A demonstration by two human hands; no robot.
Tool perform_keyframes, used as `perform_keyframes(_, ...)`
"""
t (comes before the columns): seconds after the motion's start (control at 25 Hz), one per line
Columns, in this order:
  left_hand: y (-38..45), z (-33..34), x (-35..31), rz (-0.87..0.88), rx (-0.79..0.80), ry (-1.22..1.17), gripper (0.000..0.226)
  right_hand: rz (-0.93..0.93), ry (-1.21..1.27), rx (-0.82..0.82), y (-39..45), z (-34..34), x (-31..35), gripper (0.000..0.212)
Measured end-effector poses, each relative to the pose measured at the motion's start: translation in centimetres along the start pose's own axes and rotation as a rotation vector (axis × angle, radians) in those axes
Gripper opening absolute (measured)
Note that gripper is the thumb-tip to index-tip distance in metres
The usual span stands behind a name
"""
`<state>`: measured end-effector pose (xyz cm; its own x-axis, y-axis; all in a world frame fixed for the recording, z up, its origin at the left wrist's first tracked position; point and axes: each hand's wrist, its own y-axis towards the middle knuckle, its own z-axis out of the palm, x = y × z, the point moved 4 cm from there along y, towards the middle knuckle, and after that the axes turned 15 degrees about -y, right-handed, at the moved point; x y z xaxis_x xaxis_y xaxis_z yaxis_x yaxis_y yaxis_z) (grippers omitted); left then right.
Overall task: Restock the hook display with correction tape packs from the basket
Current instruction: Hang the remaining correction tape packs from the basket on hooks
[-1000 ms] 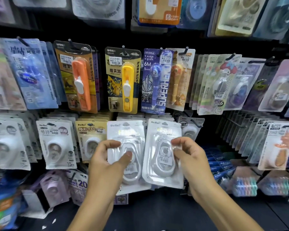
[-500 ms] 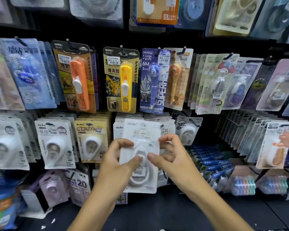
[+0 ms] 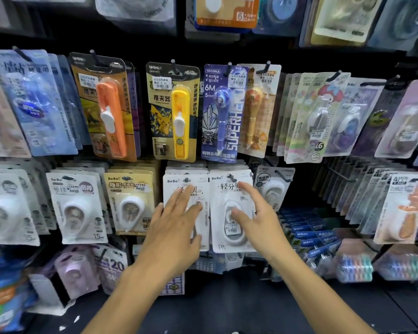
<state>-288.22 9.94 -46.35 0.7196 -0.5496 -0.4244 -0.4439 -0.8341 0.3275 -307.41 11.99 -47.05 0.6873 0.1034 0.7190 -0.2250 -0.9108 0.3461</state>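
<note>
Two white correction tape packs hang side by side on hooks in the middle row of the display. My left hand (image 3: 176, 220) lies with straight fingers against the left white pack (image 3: 179, 184). My right hand (image 3: 253, 213) has its fingers spread over the right white pack (image 3: 229, 237), thumb near the tape body, index finger reaching toward the hook (image 3: 231, 176) at the top. Neither hand grips a pack. The basket is out of view.
Beside the white packs hang a yellow pack (image 3: 128, 201) on the left and a grey pack (image 3: 273, 186) on the right. Above are orange (image 3: 109, 109) and yellow (image 3: 176, 114) clip pushers and a blue pen pack (image 3: 221, 112). A dark shelf (image 3: 227, 297) lies below.
A second ago each hand held a pack, backs facing me. Then both hands held packs at the hooks. Now both packs hang front-out and my hands have let go, fingers straightened against them.
</note>
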Motion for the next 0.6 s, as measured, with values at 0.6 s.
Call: perform_keyframes(0.6, -0.6, 1.7, 0.9, 0.058, 0.090, 0.057, 0.065, -0.311, -0.981, 0.169, 2.9, 4.7, -2.4, 0.086)
